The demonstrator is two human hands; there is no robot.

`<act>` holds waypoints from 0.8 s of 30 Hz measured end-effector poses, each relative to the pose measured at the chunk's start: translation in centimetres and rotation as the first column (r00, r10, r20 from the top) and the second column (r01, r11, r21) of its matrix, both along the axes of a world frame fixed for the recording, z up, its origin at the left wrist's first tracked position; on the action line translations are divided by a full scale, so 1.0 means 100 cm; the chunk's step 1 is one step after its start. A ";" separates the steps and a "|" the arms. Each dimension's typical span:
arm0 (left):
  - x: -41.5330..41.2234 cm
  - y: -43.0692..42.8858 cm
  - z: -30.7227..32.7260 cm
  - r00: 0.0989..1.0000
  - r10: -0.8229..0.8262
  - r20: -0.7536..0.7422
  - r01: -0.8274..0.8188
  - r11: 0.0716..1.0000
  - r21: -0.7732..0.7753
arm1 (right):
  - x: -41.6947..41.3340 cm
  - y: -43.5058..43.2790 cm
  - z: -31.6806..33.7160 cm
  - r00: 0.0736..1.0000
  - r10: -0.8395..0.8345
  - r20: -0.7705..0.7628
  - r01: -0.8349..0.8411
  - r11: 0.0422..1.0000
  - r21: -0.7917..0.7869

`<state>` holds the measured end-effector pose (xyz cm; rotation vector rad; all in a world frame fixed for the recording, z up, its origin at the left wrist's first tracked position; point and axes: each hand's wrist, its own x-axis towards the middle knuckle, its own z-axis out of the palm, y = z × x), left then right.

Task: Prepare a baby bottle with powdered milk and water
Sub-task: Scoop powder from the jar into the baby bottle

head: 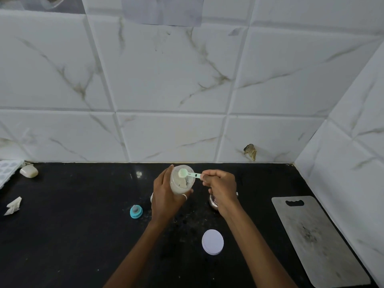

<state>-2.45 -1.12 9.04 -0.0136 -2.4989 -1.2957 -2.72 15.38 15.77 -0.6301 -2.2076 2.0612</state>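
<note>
My left hand (166, 196) grips a clear plastic jar (181, 181) holding pale powder, tilted with its mouth toward the wall. My right hand (221, 188) pinches the handle of a small mint-green scoop (188, 174), whose bowl sits over the jar's open mouth. A blue bottle cap with its grey teat (136, 211) stands on the black counter (72, 235) left of my left wrist. A round white lid (212, 242) lies flat between my forearms. A shiny metal vessel (214, 201) is mostly hidden under my right hand. A white object behind my left hand is barely visible.
A grey cutting board (315, 240) lies at the right by the side wall. A bar of soap (29, 171) and a white tray (8, 169) sit at the far left, with crumpled paper (13, 205) nearer. Tiled walls close the back and right.
</note>
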 end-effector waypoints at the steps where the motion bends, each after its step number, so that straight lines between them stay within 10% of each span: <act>1: 0.000 0.001 0.000 1.000 0.005 0.003 -0.005 1.000 0.002 | 0.000 0.002 0.000 1.000 -0.002 0.005 0.002 1.000 -0.006; 24: -0.021 0.040 -0.065 0.966 -0.026 0.256 -0.023 0.982 0.186 | -0.006 0.038 -0.024 0.989 -0.094 0.116 0.103 0.992 -0.077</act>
